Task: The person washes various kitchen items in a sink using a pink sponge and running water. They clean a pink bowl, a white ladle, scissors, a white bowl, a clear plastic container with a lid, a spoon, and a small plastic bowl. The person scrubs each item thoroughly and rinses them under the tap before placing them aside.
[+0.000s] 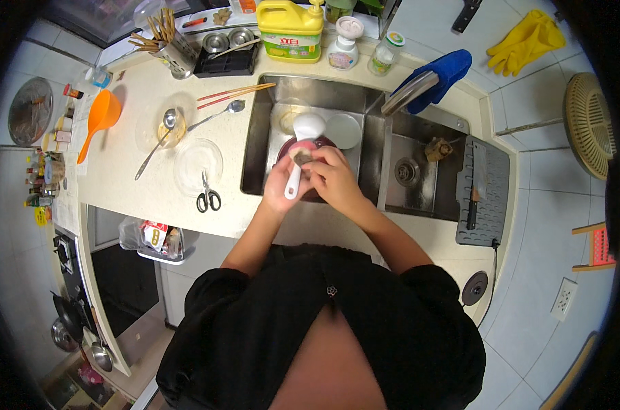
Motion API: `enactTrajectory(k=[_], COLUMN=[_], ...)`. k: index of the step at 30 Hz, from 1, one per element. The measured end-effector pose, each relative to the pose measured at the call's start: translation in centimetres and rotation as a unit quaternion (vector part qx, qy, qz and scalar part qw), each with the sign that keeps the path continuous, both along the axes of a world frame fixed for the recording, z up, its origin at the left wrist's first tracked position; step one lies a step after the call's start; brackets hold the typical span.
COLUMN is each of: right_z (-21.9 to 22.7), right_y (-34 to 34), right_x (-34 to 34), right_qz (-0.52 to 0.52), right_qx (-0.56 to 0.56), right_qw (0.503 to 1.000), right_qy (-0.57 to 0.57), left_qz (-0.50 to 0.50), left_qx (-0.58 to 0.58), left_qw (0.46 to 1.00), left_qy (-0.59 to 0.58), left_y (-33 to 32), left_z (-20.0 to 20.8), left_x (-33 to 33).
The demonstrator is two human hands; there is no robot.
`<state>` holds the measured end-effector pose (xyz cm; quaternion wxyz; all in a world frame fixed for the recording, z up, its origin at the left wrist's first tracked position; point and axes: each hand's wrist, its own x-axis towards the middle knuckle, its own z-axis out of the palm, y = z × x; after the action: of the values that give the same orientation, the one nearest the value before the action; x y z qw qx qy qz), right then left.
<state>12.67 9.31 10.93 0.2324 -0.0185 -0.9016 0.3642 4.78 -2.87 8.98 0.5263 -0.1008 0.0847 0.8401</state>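
Over the left sink basin (254, 147), my two hands meet around a white ladle (310, 125). My left hand (278, 188) is closed round it, its white handle pointing down toward me. My right hand (337, 181) presses a small pink and grey scrubbing pad (301, 156) against the ladle's middle, which hides that part. Below lies a dark red basin (330, 143), partly covered by my hands. A pale round bowl (343, 131) sits beside it in the sink, and another bowl (285, 116) at its far left.
Left on the counter are scissors (207, 198), a clear lid (198, 167), a bowl with a ladle (161, 140), a spoon (235, 106), chopsticks (236, 92) and an orange scoop (103, 111). A knife (472, 210) lies on a grey mat right of the second basin. A yellow detergent jug (289, 34) stands behind.
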Motion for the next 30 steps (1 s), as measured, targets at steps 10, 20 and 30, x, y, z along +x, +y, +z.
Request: enactTrajectory(k=[10,20,30], right_z=[-1.0,0.4,-5.7], right_y=[1.2,1.8,4.6], right_x=[-3.1,-1.9,-0.8], right_qz=[-0.018,0.054,-0.069], right_qx=[-0.12,-0.017,-0.778], right_qw=[0.992,0.998,0.602], right_qy=[-0.03,-0.029,-0.168], left_qz=[-0.011,-0.068,-0.04], left_qx=[-0.094,-0.052,-0.338], left_qw=[0.995,0.996,0.928], left_qy=[-0.018,-0.039,0.151], left_y=[2.4,2.3,2.6], left_z=[-2.4,-4.5,-2.3], left_x=[-1.8,-1.6,-2.4])
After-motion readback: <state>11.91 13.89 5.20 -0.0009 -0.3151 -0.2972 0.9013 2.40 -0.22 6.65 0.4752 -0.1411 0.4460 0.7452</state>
